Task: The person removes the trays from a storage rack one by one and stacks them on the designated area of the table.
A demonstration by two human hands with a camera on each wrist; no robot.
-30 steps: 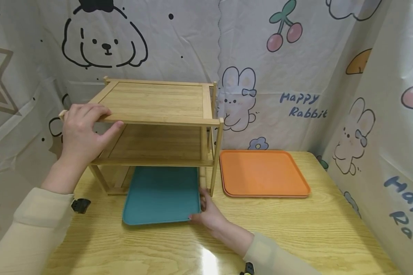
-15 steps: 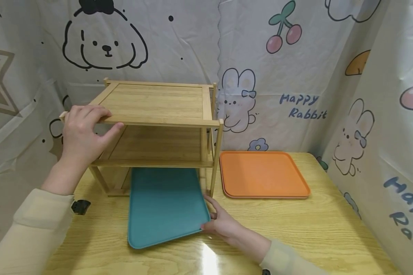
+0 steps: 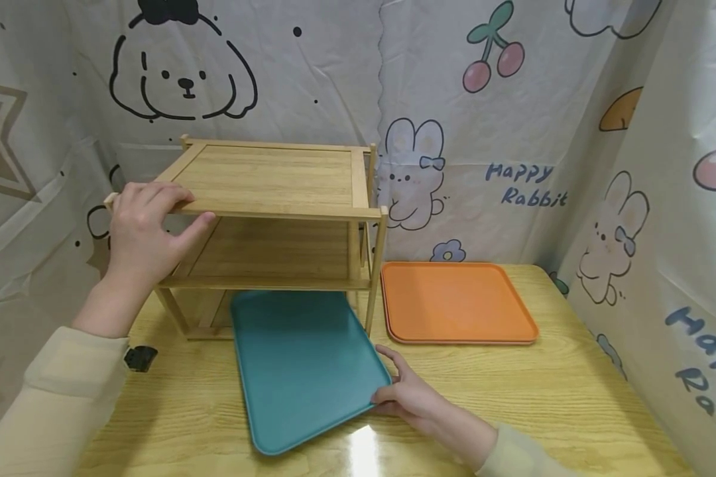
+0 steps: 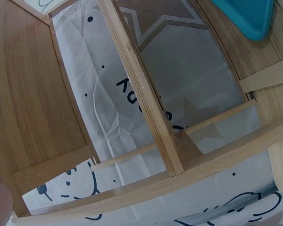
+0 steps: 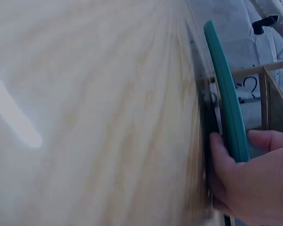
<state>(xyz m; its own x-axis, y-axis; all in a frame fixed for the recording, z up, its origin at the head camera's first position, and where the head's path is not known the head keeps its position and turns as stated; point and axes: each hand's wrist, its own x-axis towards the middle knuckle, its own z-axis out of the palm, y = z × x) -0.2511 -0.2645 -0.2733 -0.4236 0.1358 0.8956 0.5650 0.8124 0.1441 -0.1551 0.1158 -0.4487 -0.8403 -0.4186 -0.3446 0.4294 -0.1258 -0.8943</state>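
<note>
A teal tray (image 3: 310, 364) sticks out from the lowest level of a three-tier wooden rack (image 3: 274, 175), turned at an angle, its back part under the middle shelf. My right hand (image 3: 414, 397) pinches its front right corner, thumb on top. In the right wrist view the tray (image 5: 228, 94) shows edge-on, held by my right hand (image 5: 259, 183) just over the table. My left hand (image 3: 146, 225) grips the front left edge of the rack's top shelf. The left wrist view shows the rack's side frame (image 4: 141, 89) and a corner of the teal tray (image 4: 250, 19).
Orange trays (image 3: 459, 301), apparently stacked, lie on the wooden table (image 3: 573, 397) to the right of the rack. A printed cloth (image 3: 310, 79) hangs behind and along both sides.
My right hand has drawn the teal tray forward and to the right out of the rack's bottom level, turning it. My left hand has stayed on the top shelf.
</note>
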